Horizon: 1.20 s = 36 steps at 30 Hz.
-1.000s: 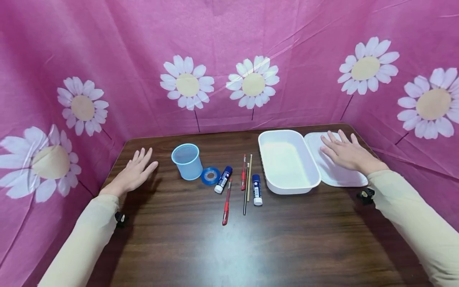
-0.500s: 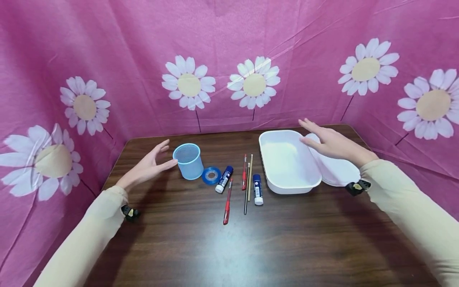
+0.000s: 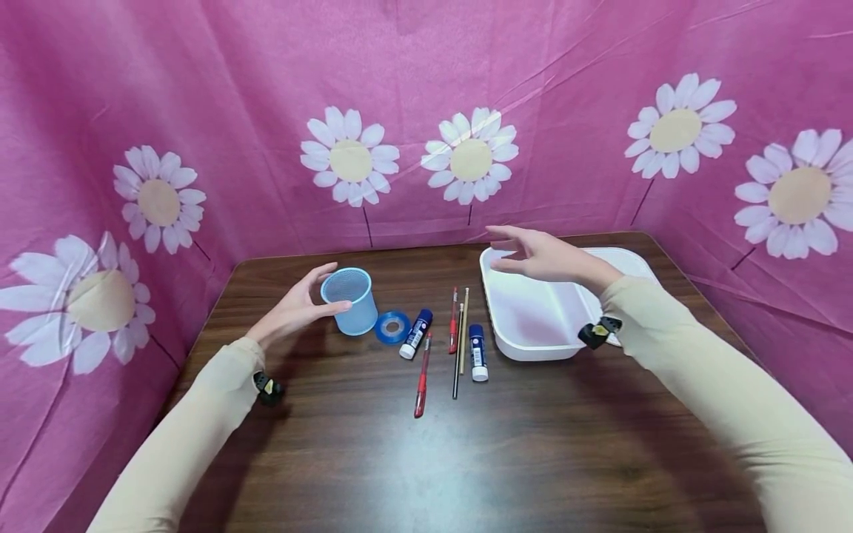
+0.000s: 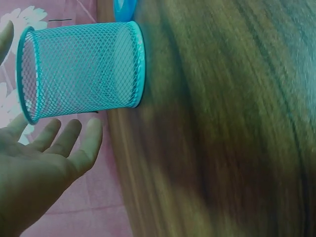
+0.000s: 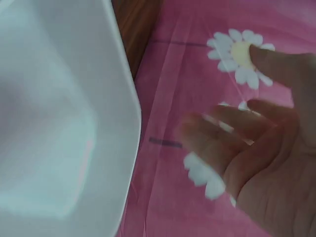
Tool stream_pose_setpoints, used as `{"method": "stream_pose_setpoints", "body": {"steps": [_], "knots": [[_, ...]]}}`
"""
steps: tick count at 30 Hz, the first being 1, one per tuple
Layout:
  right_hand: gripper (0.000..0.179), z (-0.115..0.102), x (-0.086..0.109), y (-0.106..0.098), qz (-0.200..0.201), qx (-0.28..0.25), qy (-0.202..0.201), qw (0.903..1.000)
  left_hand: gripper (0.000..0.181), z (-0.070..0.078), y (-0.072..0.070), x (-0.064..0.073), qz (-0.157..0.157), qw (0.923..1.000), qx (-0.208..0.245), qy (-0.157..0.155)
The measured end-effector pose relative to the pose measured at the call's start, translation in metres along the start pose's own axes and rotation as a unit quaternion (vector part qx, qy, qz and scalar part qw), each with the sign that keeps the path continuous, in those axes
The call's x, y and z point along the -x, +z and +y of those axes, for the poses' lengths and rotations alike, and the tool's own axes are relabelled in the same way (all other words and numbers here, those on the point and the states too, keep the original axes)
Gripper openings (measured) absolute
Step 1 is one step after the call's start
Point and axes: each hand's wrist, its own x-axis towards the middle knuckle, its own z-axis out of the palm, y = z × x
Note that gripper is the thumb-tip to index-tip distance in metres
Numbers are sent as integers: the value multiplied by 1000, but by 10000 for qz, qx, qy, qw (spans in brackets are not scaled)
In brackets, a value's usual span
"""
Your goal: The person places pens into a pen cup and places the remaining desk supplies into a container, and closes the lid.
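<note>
Closest to me, my beige sleeves (image 3: 713, 385) reach in over the brown table (image 3: 400, 474), a black device (image 3: 268, 389) under each wrist. Between my hands, on the near side of both, a red pen (image 3: 421, 385) lies with its capped end towards me. Just right of it, still between the hands, are a black pencil (image 3: 457, 355), a gold pencil (image 3: 464, 333) close alongside, and a blue-and-white glue stick (image 3: 477, 354). A second glue stick (image 3: 416, 334) lies on the side nearer my left hand, and another red pen (image 3: 454, 329) lies beside the pencils.

A roll of blue tape (image 3: 383, 330) lies right of my left hand, just past the blue mesh cup (image 3: 356, 311). That cup stands upright within the curve of my left hand (image 3: 293, 307): thumb on the near side, fingers spread behind, the grasp unclosed. I can't tell whether the skin touches the mesh.

My right hand (image 3: 546, 255) is over the far part of the white tray (image 3: 533, 311), fingers loose and apart, blurred from the wrist. Right of that hand, beyond my forearm, a white lid (image 3: 629, 263) shows partly. Farthest off, past both hands, hangs a pink cloth (image 3: 400, 59) with white daisies.
</note>
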Motion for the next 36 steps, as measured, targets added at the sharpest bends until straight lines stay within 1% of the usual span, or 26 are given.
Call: {"method": "stream_pose_setpoints", "body": {"steps": [4,6,9,12,15,19,21,28,32,34,35,36], "knots": [[74,-10,-22,12,-349,-495,566,9966,93,-5,4,-4,108,9998,168,27],[74,-15,-32,19,-571,-812,877,9912,92,-7,6,-5,131,9996,234,34],[74,-22,-47,30,-949,-1037,1262,9820,90,-9,6,-4,135,9996,260,13],[76,-25,-58,41,-1302,-1019,1585,9734,88,-10,6,-2,94,9996,279,-7],[79,-25,-67,53,-1536,-931,1799,9671,87,-10,4,2,-44,9987,499,-63],[83,-20,-76,66,-1495,-932,2015,9635,85,-13,-1,10,-254,9977,622,-6],[87,-18,-80,72,-1395,-909,2092,9636,83,-16,-4,14,-300,9981,538,76],[97,-13,-88,92,-1227,-438,2393,9622,83,-23,-5,18,-298,9974,616,204],[103,-9,-94,103,-964,-207,2586,9609,82,-23,-5,18,-294,9974,624,221],[106,-7,-96,107,-834,-223,2675,9597,81,-22,-5,18,-293,9974,628,196],[107,-7,-97,109,-809,-348,2722,9582,81,-22,-5,18,-285,9976,602,186],[105,-7,-98,111,-815,-499,2745,9568,81,-23,-6,18,-280,9977,592,188]]}}
